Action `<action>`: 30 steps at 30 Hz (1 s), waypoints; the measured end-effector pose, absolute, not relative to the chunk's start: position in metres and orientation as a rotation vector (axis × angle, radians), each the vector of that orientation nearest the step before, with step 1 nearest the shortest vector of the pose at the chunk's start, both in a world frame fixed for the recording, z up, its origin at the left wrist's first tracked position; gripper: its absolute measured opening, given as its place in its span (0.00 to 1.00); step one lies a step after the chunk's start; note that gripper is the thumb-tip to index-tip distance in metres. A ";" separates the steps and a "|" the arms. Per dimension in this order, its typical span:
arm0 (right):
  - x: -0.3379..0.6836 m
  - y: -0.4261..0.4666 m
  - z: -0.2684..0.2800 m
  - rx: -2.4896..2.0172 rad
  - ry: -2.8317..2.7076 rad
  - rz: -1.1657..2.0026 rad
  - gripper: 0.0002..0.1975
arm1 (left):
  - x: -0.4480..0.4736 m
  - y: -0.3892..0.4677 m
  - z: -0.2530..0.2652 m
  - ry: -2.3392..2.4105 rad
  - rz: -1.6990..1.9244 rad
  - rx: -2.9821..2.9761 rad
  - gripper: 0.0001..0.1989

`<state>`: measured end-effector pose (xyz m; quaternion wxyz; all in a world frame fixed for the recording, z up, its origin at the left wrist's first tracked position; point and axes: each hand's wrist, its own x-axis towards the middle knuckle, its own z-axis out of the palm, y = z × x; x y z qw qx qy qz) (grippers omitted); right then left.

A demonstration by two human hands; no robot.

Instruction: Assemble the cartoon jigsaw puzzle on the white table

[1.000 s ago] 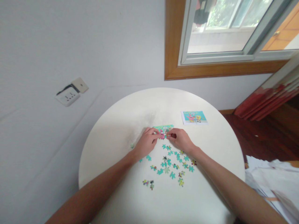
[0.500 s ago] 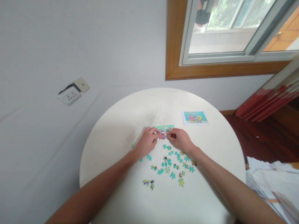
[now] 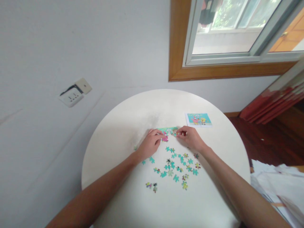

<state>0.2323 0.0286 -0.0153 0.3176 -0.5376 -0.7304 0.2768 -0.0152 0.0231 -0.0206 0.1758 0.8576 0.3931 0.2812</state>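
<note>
two hands at a partly joined puzzle on a round white table

a pale wall [image 3: 83, 38] fills the left and upper part of the frame. the round white table [image 3: 118, 126] takes the centre and goes down to the bottom edge. at the upper right is a window [image 3: 223, 38] with a brown wooden frame, and below it, at the right edge, hangs a red and cream curtain [image 3: 273, 103]. white papers [image 3: 275, 182] lie in a pile at the lower right.

the left hand [image 3: 150, 142], near the centre of the frame, is not clenched: its fingers are extended and rest on the left side of the joined puzzle section. the right hand [image 3: 192, 138], just right of centre, has thumb and fingertips close together at the right end of this section; i cannot tell if they grasp a piece there.

a picture card [image 3: 199, 119] with a pink and a yellow figure lies right of centre, above the right hand. a white socket [image 3: 71, 96] is on the wall at the left.

the joined puzzle section [image 3: 169, 130], teal with a pink part, lies in the centre between the hands, partly covered by them. the loose puzzle pieces [image 3: 176, 178], mostly teal and some yellowish, are scattered below it, in the lower middle.
</note>
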 end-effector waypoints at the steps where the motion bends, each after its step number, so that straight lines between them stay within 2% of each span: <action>1: 0.237 0.029 -0.014 -1.415 -1.945 0.746 0.07 | -0.015 0.024 -0.020 1.127 0.812 2.415 0.21; 8: 0.249 0.027 -0.013 -1.357 -2.098 0.873 0.05 | -0.019 0.027 -0.015 1.217 0.852 2.397 0.20; 19: 0.224 0.021 -0.013 -1.342 -2.086 0.712 0.06 | -0.018 0.025 -0.017 1.168 0.763 2.483 0.23; 30: 0.259 0.028 -0.007 -1.287 -2.164 1.069 0.03 | -0.024 0.031 -0.014 1.241 0.820 2.414 0.16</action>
